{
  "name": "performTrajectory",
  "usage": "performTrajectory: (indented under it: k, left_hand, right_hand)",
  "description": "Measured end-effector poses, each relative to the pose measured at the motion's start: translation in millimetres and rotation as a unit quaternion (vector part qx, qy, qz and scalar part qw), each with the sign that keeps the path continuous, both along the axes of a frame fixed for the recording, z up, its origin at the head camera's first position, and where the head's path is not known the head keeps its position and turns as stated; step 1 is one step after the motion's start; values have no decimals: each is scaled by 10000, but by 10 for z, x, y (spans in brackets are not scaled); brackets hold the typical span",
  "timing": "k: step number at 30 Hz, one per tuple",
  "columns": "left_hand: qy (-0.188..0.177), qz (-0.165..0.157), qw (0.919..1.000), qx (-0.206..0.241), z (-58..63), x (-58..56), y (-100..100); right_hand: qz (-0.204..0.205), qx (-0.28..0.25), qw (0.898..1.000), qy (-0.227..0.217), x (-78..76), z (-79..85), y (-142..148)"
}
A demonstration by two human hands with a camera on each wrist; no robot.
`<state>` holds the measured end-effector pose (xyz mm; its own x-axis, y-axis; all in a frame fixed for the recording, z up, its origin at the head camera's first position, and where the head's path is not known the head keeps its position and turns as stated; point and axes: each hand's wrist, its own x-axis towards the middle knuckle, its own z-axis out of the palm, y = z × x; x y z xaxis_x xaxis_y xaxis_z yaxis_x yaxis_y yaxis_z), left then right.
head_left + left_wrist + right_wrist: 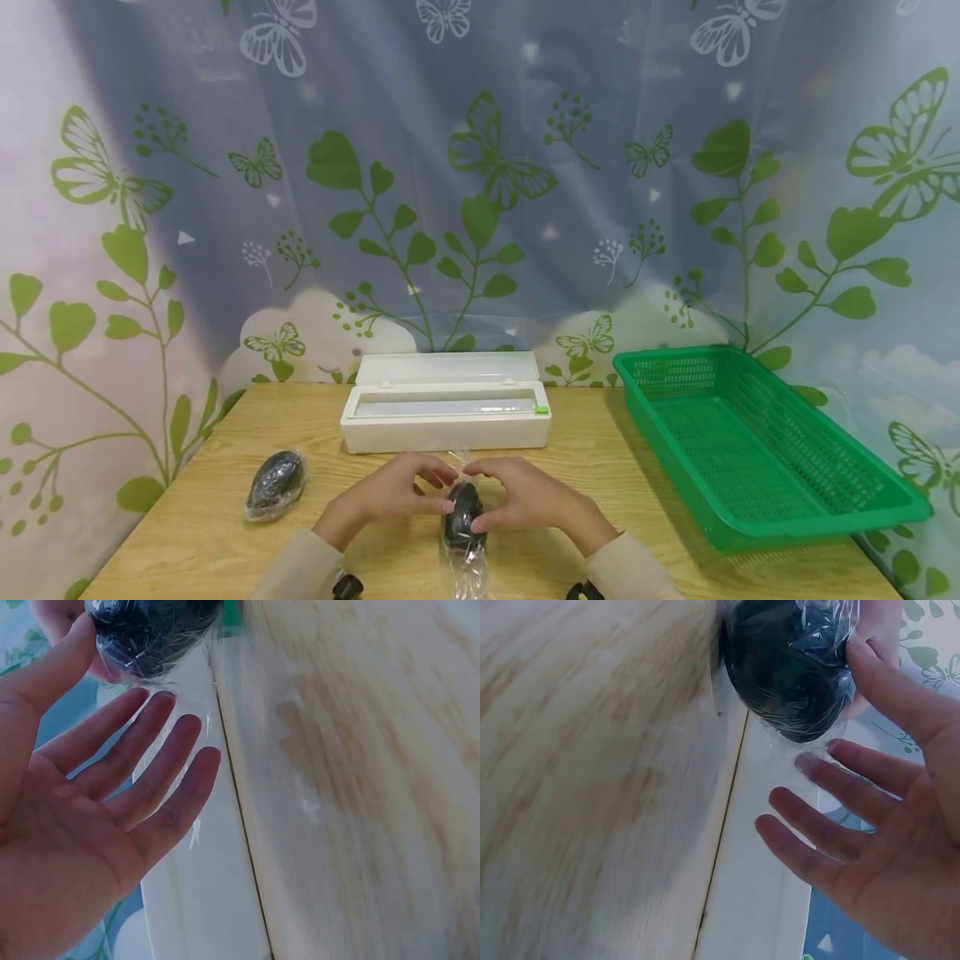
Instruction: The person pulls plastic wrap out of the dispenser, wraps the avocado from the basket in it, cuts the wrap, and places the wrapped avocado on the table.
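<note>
A dark oval, avocado-like fruit (464, 512) in clear plastic wrap lies on the table between both hands, its long axis pointing away from me. Loose wrap (469, 575) trails from its near end, and a little stands up at its far end. My left hand (397, 492) touches the fruit's left side with the thumb; its other fingers reach past the far end, fairly straight and spread in the left wrist view. My right hand (528, 500) mirrors this from the right, thumb on the fruit, fingers (821, 825) extended beside the wrap. Neither hand's fingers curl round the fruit.
A second wrapped dark fruit (276, 485) lies at the left of the wooden table (600, 467). Behind the hands stands a white wrap dispenser (446, 433) with its lid raised and a green slider. A green basket (750, 467) sits at the right, before a patterned curtain (480, 167).
</note>
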<state>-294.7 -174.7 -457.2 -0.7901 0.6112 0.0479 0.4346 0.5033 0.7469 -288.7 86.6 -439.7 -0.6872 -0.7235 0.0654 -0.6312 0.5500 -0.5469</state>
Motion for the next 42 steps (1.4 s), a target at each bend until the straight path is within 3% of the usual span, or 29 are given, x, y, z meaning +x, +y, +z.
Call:
performTrajectory:
  k: [6, 14, 22, 26, 32, 42]
  left_hand:
    - [-72, 2, 9999, -157, 9, 16, -24]
    - [-306, -313, 9990, -51, 19, 40, -30]
    - [-870, -724, 9931, 309, 19, 65, 2]
    - [-1136, -623, 9910, 350, 38, 72, 8]
    - [-1160, -581, 9915, 131, 26, 56, 12]
    - [-1319, -783, 9857, 698, -41, 29, -10]
  right_hand:
    - [115, 86, 9999, -22, 5, -36, 15]
    - [129, 134, 9996, -203, 7, -58, 13]
    - [227, -31, 9955, -916, -1, -39, 28]
    - [282, -99, 9940, -1054, -10, -35, 30]
    - [370, -263, 9927, -1114, -21, -48, 25]
    - [-180, -870, 9825, -1636, -49, -27, 38]
